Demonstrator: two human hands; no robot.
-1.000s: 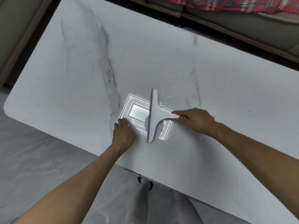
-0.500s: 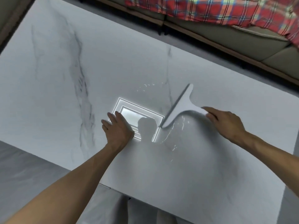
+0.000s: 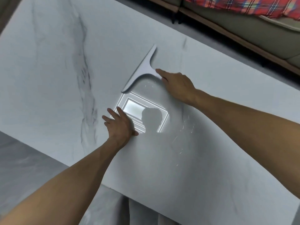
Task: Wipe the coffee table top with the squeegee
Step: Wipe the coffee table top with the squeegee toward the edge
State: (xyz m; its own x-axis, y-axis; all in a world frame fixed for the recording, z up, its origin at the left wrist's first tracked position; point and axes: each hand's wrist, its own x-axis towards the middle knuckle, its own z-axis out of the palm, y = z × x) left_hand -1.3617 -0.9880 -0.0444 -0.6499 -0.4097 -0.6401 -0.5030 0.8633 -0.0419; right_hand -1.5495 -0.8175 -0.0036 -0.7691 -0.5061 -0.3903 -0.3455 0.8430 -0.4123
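Observation:
A pale grey T-shaped squeegee lies with its blade slanting across the white marble coffee table, near the table's middle. My right hand grips its handle from the right, the index finger stretched along it. My left hand lies flat on the table top nearer to me, fingers spread, beside a bright rectangular reflection of a ceiling light. Thin glinting streaks of wetness show on the surface to the right of that reflection.
A sofa with a red plaid blanket runs along the far side, separated from the table by a narrow dark gap. Grey floor lies beyond the table's near edge, where my legs stand.
My right hand has swung the squeegee from an upright blade position by my left hand out and farther away, blade now slanted. My left hand stayed flat in place. The camera view shifted.

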